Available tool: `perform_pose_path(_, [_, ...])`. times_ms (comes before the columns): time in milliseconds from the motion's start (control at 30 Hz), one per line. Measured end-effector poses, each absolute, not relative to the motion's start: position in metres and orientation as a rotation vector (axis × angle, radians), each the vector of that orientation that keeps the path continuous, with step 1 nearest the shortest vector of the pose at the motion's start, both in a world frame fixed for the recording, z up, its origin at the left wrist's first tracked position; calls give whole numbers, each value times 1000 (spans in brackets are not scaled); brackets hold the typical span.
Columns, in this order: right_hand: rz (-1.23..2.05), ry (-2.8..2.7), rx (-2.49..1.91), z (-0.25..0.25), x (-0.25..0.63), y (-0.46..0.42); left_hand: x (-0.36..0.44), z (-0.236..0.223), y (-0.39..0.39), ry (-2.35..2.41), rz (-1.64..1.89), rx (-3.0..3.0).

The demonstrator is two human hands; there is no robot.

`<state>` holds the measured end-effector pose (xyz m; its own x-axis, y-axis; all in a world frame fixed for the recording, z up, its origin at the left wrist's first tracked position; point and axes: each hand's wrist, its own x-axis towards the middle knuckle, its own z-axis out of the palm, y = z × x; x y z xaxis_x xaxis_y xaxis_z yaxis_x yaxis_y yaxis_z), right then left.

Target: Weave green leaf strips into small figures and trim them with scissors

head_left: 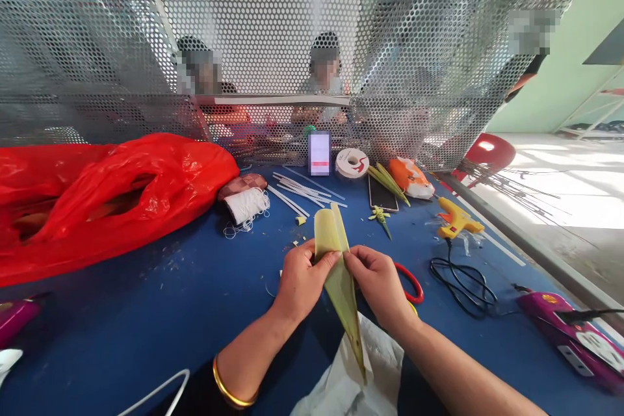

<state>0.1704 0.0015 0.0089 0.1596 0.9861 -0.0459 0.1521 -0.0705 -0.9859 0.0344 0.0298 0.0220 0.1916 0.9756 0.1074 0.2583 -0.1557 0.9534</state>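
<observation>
A yellow-green corn husk (344,292) is held upright over the blue table, its broad pale end up and its narrow tip pointing down towards me. My left hand (305,276) pinches its left edge between thumb and fingers. On the opposite edge my right hand (377,276) is closed, thumb and fingertips close to the left thumb. Beneath the tip lies a crumpled white paper (375,357). Red-handled scissors (414,286) lie partly hidden behind my right hand. A small husk piece (381,218) rests beyond my hands.
White glue sticks (297,190), a string spool (248,206), a ribbon roll (351,162) and a phone (319,153) stand or lie ahead. Left is a red plastic bag (160,201); right, a yellow glue gun (458,220) and purple power strip (565,331). A perforated metal screen (273,32) closes the back.
</observation>
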Motion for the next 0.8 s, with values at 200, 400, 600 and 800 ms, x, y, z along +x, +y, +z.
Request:
perform_pose_path(200, [1155, -1232, -1368, 9, 169, 0, 31, 27, 30, 1331, 1065, 1623])
perform_pose_path(400, [1075, -1179, -1379, 10, 172, 0, 35, 21, 30, 1183, 962, 1412])
perform_pose_path(600, [1145, -1216, -1370, 10, 171, -1, 36, 20, 28, 1302, 992, 1483])
perform_pose_path(800, [1145, -1199, -1342, 11, 170, -2, 35, 23, 30, 1258, 1033, 1456])
